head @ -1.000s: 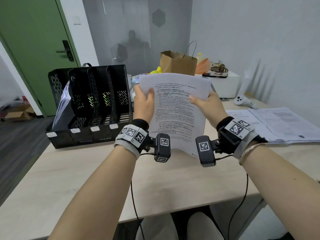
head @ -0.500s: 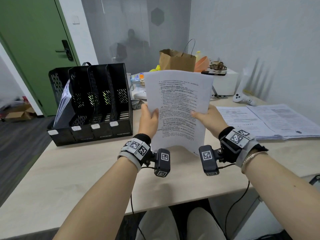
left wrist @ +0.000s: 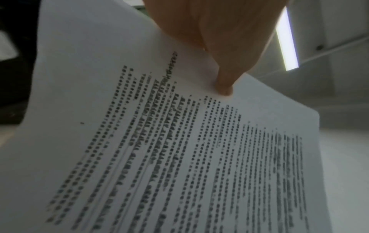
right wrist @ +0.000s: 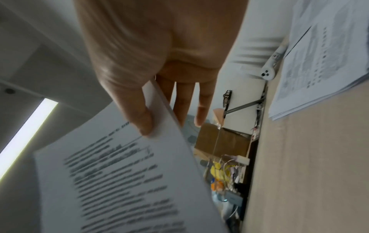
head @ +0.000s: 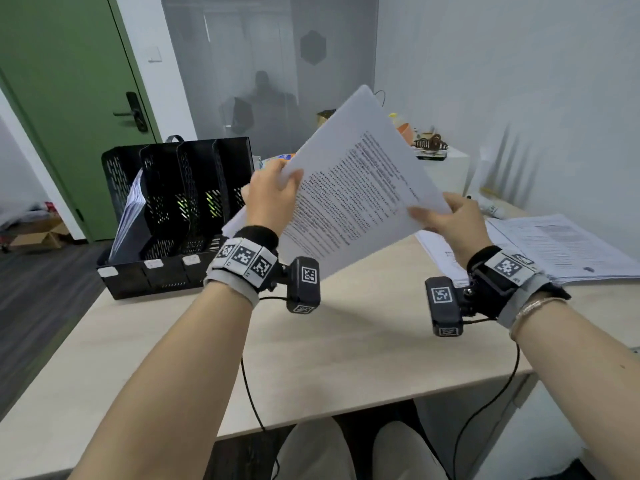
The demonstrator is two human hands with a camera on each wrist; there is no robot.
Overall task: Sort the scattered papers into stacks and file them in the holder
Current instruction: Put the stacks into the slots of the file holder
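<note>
While I am sitting at the pale wooden desk, with a green door beyond, I am holding the paper stack above it, long axis tilting up toward the far wall. My left hand is pinching its left edge and my right hand its right edge, near the black holder.

a green door stood at the upper left, frosted glass partition at top centre, pale wall at right, dark floor at lower left.
</note>
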